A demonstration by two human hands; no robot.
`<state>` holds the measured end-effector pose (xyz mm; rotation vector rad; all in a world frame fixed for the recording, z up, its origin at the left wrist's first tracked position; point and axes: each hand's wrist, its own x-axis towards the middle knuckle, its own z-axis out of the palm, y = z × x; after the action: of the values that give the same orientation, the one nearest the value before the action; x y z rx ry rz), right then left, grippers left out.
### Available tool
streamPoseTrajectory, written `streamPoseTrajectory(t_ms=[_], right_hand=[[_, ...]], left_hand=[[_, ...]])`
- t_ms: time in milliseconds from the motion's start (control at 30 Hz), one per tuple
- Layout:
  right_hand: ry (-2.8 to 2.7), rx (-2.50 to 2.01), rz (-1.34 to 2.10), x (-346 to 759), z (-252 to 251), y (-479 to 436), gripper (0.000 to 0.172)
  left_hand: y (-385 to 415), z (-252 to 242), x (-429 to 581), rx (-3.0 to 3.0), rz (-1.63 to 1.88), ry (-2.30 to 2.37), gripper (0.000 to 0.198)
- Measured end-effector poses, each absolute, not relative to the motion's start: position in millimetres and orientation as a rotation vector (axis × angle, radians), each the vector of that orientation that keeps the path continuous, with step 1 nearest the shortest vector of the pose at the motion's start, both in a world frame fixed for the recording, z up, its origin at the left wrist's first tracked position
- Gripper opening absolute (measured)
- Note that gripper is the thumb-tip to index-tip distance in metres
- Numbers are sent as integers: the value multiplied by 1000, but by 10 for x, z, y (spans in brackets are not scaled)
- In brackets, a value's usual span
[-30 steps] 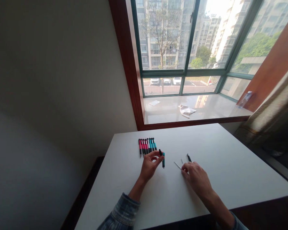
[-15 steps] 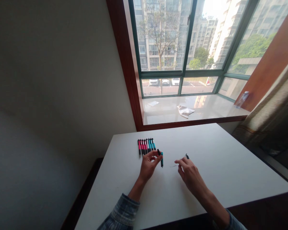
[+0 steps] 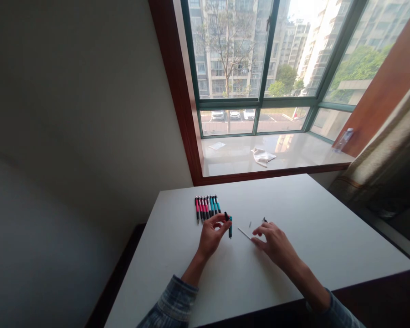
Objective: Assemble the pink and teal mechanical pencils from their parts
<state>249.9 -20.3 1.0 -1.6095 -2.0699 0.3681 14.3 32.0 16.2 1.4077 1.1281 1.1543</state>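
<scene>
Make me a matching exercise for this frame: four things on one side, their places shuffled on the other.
Things:
1. Teal-and-black barrel
2. Row of pens
3. Thin white stick
4. Clear bottle

Places:
A. At the right hand's fingertips
B. Towards the windowsill's right end
C. In the left hand
D. Side by side on the table

Pairs: 1-C, 2-D, 3-A, 4-B

Looks out from the wearer's head, forward and down, across a white tabletop (image 3: 321, 237) in the lower part of the frame, toward a green-framed window (image 3: 228, 104) at upper right. Covers a wide field, showing left hand (image 3: 212, 233) and right hand (image 3: 276, 246) small below centre, and taking in a plain wall (image 3: 89, 114) at left and a curtain (image 3: 379, 155) at the right edge.
</scene>
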Motion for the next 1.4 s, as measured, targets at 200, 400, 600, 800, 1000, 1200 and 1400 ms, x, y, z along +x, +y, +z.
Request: streamPoseTrajectory(t_ms=[200,400,600,800,1000,1200,1400], right_hand=[[-2041,-1622,422,2315,-35,-286,16],[-1770,-1487,624,2458,267,-110,21],[-1523,-1196,909,2513,402,153,33],[-1312,-1034,1029,2357,415,256,36],[-1282,-983,910,2179,579,347,30],[-1429,-1007,906,2050,574,434,33],[-1537,-990,922,1976,470,474,32]], left_hand=[[333,146,133,1437,1144,1137,32],[333,139,124,1464,1140,1140,32],[337,128,123,1463,1154,1146,32],[323,114,117,1512,1144,1144,27],[293,123,128,1516,1161,1146,24],[280,149,117,1523,1154,1129,23],[299,137,118,1540,1145,1139,26]])
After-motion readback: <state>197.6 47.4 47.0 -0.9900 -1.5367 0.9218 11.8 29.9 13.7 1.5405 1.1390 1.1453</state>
